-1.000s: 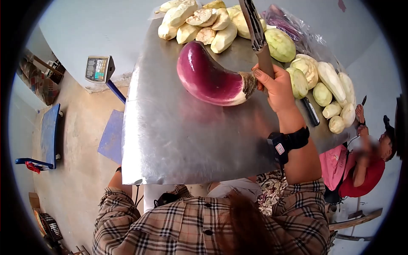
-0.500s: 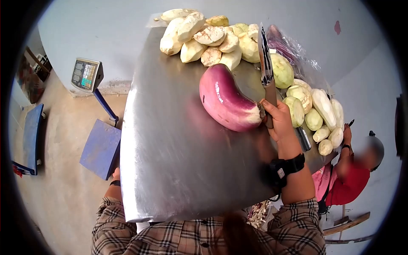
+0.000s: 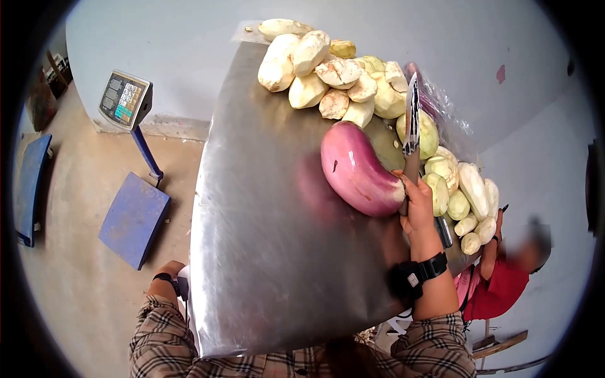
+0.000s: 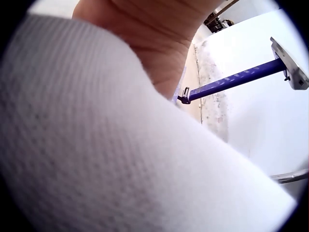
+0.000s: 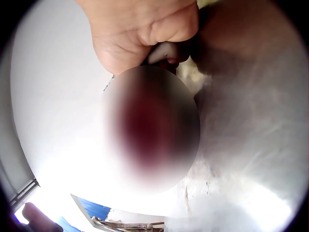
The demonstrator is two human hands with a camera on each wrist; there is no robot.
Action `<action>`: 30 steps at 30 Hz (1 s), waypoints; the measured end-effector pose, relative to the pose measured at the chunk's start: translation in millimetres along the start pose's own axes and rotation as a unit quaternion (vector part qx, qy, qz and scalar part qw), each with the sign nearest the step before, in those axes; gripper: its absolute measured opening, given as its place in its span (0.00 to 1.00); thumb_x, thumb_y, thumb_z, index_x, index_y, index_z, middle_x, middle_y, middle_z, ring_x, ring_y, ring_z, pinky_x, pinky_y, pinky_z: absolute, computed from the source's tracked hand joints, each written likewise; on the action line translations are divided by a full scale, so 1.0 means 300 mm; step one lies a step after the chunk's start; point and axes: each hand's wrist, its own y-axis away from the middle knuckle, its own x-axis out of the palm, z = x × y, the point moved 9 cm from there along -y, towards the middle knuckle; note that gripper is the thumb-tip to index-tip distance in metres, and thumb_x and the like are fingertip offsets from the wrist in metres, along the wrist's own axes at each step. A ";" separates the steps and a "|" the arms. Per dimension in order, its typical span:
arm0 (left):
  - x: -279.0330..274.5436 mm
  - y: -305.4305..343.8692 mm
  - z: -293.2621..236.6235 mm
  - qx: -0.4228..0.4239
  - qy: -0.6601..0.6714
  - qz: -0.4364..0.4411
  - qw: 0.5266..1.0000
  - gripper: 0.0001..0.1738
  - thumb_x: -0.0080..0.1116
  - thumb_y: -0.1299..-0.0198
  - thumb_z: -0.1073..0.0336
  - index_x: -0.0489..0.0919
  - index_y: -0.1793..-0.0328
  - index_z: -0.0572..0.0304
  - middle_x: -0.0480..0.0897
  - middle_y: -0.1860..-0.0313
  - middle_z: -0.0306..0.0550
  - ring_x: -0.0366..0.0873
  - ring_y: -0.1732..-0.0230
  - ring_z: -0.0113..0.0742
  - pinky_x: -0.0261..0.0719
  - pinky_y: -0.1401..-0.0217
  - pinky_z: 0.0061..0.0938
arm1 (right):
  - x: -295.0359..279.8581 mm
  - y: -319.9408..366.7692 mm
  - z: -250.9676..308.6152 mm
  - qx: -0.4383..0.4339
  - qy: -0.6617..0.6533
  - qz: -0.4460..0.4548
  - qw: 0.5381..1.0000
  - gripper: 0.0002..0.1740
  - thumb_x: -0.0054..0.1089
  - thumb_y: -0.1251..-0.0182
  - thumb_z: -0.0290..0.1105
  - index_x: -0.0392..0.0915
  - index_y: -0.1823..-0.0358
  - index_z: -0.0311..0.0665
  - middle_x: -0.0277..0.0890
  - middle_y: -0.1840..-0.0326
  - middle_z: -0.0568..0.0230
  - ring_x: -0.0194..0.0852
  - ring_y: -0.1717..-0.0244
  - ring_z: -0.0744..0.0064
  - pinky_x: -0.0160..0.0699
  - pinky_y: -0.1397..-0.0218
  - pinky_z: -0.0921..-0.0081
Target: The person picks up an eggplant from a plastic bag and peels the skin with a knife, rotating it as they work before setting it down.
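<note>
In the head view, a large purple eggplant (image 3: 362, 170) lies on the metal table (image 3: 271, 252), its stem end against the right hand (image 3: 419, 205). That hand grips the handle of a knife (image 3: 411, 120), whose blade points toward the table's far side. The right wrist view shows the curled right hand (image 5: 149, 31) round a handle; a blurred patch covers what is beneath. Down beside the table's left edge is the left hand (image 3: 171, 269), its fingers hidden. In the left wrist view, only part of the left hand (image 4: 145, 38) shows behind white fabric.
Peeled eggplants (image 3: 309, 53) are heaped at the table's far side, with more pale ones (image 3: 472, 189) along the right. A plastic bag (image 3: 450, 113) and a dark phone-like object (image 3: 443, 232) lie there too. A blue scale (image 3: 134, 220) stands left; another person (image 3: 504, 283) is at the right.
The head view has shifted, so the table and scale sit lower in it. The left hand has come into view beside the table edge. The right hand still grips the knife at the eggplant's stem end.
</note>
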 end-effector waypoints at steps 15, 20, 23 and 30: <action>0.010 -0.044 0.054 -0.011 0.059 -0.050 0.997 0.20 0.62 0.53 0.64 0.84 0.52 0.61 0.85 0.54 0.46 0.81 0.53 0.40 0.74 0.46 0.31 | 0.004 0.001 0.007 -0.015 -0.003 -0.001 1.000 0.11 0.56 0.30 0.28 0.79 0.53 0.28 0.80 0.61 0.63 0.77 0.65 0.79 0.76 0.62 0.83; 0.029 -0.043 0.079 -0.013 0.077 -0.045 0.996 0.20 0.63 0.56 0.65 0.84 0.54 0.63 0.85 0.55 0.46 0.80 0.53 0.40 0.74 0.45 0.30 | -0.008 -0.005 -0.003 -0.020 -0.006 0.012 1.000 0.11 0.55 0.29 0.28 0.78 0.52 0.27 0.81 0.58 0.61 0.79 0.61 0.75 0.79 0.56 0.79; 0.029 -0.041 0.075 -0.006 0.103 -0.034 0.994 0.20 0.63 0.57 0.66 0.84 0.55 0.65 0.85 0.56 0.46 0.80 0.53 0.40 0.73 0.45 0.29 | -0.008 -0.009 -0.006 -0.019 -0.007 0.024 1.000 0.11 0.54 0.29 0.28 0.78 0.52 0.27 0.81 0.58 0.61 0.79 0.61 0.75 0.79 0.55 0.78; -0.030 -0.015 -0.114 0.098 0.436 0.094 0.890 0.20 0.65 0.60 0.68 0.84 0.57 0.69 0.85 0.58 0.47 0.79 0.54 0.39 0.72 0.44 0.28 | -0.018 -0.015 -0.017 -0.013 0.001 0.011 1.000 0.10 0.55 0.30 0.29 0.80 0.53 0.30 0.80 0.64 0.66 0.73 0.71 0.83 0.71 0.71 0.85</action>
